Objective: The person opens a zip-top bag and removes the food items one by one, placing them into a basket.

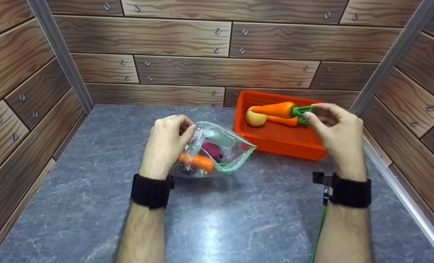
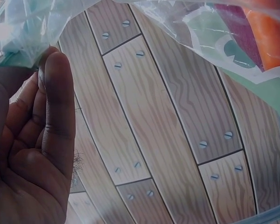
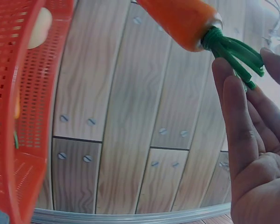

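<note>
A person's two hands work over a grey table (image 1: 202, 226) with plank-patterned walls (image 1: 187, 38) on the far, left and right sides. On the right, the right hand (image 1: 339, 135) pinches a toy-like orange carrot (image 1: 275, 110) by its green stalks (image 1: 300, 110), between thumb and fingertips. The carrot lies roughly level, its tip pointing left, raised over a red basket (image 1: 286, 149) at the far right of the table. The right wrist view shows the carrot apart from the basket wall.

Inside the basket, toward its left end, sits a round yellow item (image 1: 256, 118); to its right lies a second carrot (image 1: 283, 121), partly hidden beneath the raised one.

On the left, the left hand (image 1: 166, 142) grips the left side of a clear bag (image 1: 243, 160) between thumb and forefinger, the bag's green-edged mouth gaping toward the right. The bag is near the basket, on its left. Through the plastic show a third carrot (image 1: 198, 162) on the near side and a purple item (image 1: 211, 149) just beyond it.

Each wrist wears a black strap; a green cable (image 1: 319, 233) runs from the right strap toward the near edge.
</note>
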{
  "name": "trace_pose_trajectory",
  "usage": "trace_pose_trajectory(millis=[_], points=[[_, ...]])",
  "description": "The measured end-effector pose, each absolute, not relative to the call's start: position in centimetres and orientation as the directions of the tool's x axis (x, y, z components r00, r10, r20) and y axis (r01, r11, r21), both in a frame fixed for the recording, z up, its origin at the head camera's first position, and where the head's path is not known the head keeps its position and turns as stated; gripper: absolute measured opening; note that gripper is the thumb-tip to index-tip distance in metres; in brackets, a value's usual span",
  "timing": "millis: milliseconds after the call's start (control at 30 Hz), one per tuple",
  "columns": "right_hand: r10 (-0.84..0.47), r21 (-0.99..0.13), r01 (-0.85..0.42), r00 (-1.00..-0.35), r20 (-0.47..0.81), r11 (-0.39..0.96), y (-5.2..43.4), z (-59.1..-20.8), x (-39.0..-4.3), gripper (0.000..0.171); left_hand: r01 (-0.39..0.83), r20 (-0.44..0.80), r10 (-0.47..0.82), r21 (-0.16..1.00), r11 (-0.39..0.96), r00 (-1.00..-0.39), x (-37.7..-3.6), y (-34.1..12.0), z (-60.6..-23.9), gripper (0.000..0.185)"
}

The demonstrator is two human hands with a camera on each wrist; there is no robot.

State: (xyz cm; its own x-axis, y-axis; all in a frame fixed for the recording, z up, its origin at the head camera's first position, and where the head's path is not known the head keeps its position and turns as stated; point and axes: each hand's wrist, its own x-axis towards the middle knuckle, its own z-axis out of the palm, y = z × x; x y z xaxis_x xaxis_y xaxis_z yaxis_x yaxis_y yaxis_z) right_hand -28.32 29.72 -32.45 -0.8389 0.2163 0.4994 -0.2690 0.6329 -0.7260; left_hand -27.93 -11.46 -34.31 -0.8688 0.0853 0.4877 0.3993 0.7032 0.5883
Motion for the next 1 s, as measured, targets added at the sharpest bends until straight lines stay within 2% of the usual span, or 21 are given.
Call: trace_pose_trajectory(millis=[267,567,1000], points=[[0.193,-0.690,-0.234,-0.855,0.481,0.685,30.0,-33.7,-29.6,0.038,0.397,0.483,0.083,0.596,0.698,-0.872,-27.9,-11.3,-34.1,0.011],[0.175,-0.663,-0.143,-0.905,0.389,0.735,30.5,-35.6,-31.0,0.041,0.396,0.476,0.087,0.600,0.695,-0.875,-27.8,-11.4,-34.3,0.011],[0.104,-0.649,-0.161,-0.931,0.350,0.744,30.3,-37.9,-32.7,0.042,0.407,0.492,0.093,0.582,0.704,-0.865,-27.8,-11.3,-34.3,0.011]])
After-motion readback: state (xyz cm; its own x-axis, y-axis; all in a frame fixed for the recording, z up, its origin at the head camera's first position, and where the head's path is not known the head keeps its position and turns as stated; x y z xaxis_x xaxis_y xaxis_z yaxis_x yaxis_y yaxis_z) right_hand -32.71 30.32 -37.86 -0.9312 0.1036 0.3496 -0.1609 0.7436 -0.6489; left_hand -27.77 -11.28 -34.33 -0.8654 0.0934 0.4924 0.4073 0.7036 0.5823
